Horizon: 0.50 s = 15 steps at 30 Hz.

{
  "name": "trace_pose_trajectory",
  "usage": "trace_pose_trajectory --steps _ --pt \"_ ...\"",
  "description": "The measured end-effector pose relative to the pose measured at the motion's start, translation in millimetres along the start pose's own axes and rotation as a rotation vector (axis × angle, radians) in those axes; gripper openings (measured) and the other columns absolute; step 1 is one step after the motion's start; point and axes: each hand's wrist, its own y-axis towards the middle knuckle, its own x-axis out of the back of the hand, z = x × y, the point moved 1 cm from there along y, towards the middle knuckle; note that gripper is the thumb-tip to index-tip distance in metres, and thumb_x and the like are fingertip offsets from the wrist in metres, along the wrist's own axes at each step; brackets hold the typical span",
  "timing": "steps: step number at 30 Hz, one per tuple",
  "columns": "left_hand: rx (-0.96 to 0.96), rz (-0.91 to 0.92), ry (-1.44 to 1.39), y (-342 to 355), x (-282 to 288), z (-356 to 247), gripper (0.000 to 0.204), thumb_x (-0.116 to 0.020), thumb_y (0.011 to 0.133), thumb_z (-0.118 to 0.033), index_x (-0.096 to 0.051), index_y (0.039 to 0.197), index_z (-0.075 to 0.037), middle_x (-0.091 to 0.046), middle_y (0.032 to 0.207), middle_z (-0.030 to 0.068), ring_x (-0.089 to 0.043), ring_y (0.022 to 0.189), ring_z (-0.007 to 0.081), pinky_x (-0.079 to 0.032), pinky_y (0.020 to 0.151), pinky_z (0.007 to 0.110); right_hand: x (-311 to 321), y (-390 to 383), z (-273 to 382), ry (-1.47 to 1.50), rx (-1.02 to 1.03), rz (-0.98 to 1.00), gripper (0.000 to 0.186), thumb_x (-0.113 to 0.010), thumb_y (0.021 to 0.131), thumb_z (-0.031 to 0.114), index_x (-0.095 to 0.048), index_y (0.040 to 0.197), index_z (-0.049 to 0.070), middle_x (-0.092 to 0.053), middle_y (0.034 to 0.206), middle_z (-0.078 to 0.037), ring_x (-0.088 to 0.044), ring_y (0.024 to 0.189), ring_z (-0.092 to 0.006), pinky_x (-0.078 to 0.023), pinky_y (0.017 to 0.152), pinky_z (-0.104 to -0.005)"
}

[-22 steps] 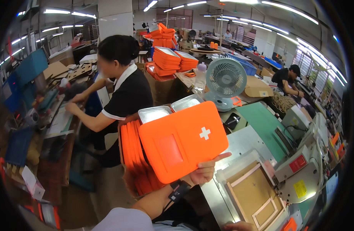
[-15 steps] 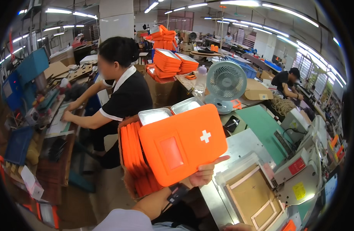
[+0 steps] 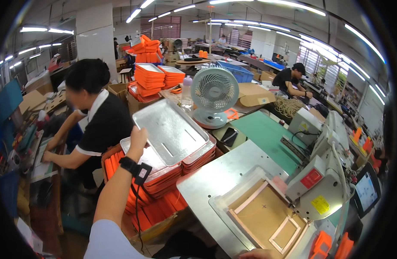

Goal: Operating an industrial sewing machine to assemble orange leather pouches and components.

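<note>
My left hand (image 3: 136, 141) grips the left edge of a case panel (image 3: 170, 129), silver side up with thin slots and an orange rim, tilted above stacks of similar pieces (image 3: 164, 184). A black device with a cable is strapped to my left wrist (image 3: 141, 172). Only part of my right hand (image 3: 256, 254) shows at the bottom edge, beside a metal machine plate (image 3: 205, 196) carrying a cardboard jig (image 3: 263, 207); what it holds, if anything, I cannot make out.
A co-worker (image 3: 103, 125) in black works at the left bench. A fan (image 3: 215, 88), bottle (image 3: 186, 95), phone (image 3: 229, 136) and green mat (image 3: 263, 138) lie ahead. A machine (image 3: 315, 198) with a screen (image 3: 364, 190) stands right. Another person (image 3: 284, 84) works farther back.
The panel in my left hand has flipped from orange face to silver face and risen leftward with that hand. The view has shifted, so surroundings sit farther left in the picture.
</note>
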Motion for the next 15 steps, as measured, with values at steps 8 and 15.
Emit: trace_pose_trajectory --steps 8,15 --pt "-0.198 -0.033 0.37 57 -79 107 0.045 -0.062 0.089 -0.025 -0.051 0.111 0.013 -0.067 0.097 0.0317 -0.069 0.083 0.0421 -0.058 0.072 0.044 3 5 -5 0.009 0.025 0.006 0.025 -0.061 0.092 0.015 -0.068 0.109 -0.002 -0.072 0.101 -0.015 -0.069 0.092 -0.0269 -0.053 0.083 -0.0349" --pt "-0.212 0.193 0.86 60 -73 112 0.099 -0.07 0.08 -0.034 -0.019 0.136 0.029 -0.032 0.135 0.0508 -0.041 0.127 0.0541 -0.036 0.111 0.044 -3 6 -24 -0.057 0.107 -0.003 0.024 -0.06 0.094 0.013 -0.066 0.113 0.001 -0.068 0.089 -0.009 -0.065 0.079 -0.0203 -0.052 0.072 -0.0297"
